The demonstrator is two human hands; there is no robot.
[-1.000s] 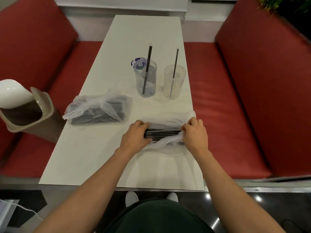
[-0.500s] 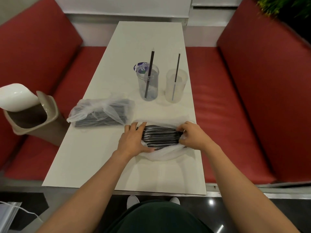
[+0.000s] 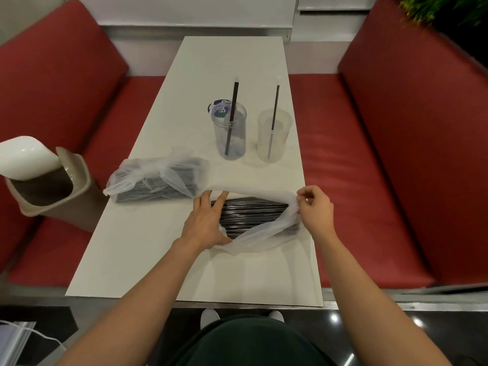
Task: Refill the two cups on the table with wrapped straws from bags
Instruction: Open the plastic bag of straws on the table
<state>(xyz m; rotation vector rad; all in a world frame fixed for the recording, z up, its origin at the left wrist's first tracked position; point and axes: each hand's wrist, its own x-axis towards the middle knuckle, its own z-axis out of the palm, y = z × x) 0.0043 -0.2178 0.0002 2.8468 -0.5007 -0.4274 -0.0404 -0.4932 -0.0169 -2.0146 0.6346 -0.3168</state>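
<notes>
Two cups stand mid-table: a clear cup (image 3: 232, 133) on the left and a frosted cup (image 3: 273, 136) on the right, each holding one black wrapped straw. Nearer to me lies an opened clear plastic bag (image 3: 253, 237) with a bundle of black wrapped straws (image 3: 253, 213) exposed inside. My left hand (image 3: 206, 223) rests on the bundle's left end, fingers spread over the straws and thumb under the plastic. My right hand (image 3: 314, 210) pinches the bag's right edge and lifts it. A second bag of straws (image 3: 155, 180), tied shut, lies at the table's left edge.
The white table (image 3: 148, 260) sits between two red bench seats (image 3: 351, 167). A beige swing-lid bin (image 3: 45, 180) stands on the left bench against the table. A round printed sticker or lid (image 3: 217, 108) lies behind the clear cup.
The bag has been pulled open wider, baring more of the straw bundle. My right hand has lifted up and to the right with the bag's edge; my left hand stays on the bundle.
</notes>
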